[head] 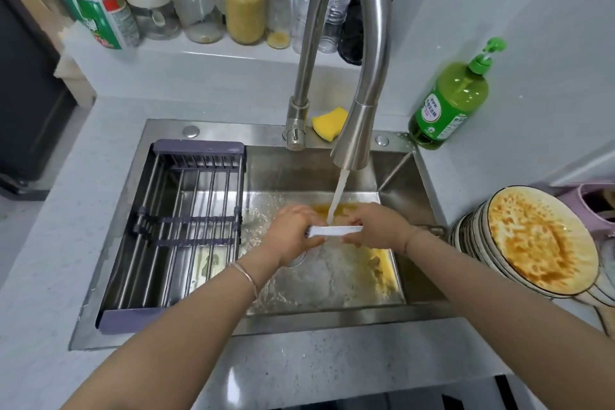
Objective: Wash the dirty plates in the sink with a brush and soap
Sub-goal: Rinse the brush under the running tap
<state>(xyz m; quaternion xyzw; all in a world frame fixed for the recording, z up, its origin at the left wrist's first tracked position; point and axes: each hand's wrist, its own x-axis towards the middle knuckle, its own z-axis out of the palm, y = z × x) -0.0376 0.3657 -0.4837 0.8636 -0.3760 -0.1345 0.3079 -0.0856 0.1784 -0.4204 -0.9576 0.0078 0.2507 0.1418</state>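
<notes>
Left grip (293, 233) and right grip (372, 226) each curl round one end of a white piece (334, 230), plate or brush I cannot tell, holding it under the tap (356, 130) to rinse; dirty plates (539, 240) wait stacked on the surface (50, 260), right of the sink (332, 280).

I see the left hand (293, 234) and right hand (377, 226) gripping a white brush (334, 230) under the faucet (353, 130) stream, over the sink (299, 173); stained plates (539, 240) stacked at right.

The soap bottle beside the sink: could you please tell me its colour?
The soap bottle is translucent green; the head view shows it best.
</notes>
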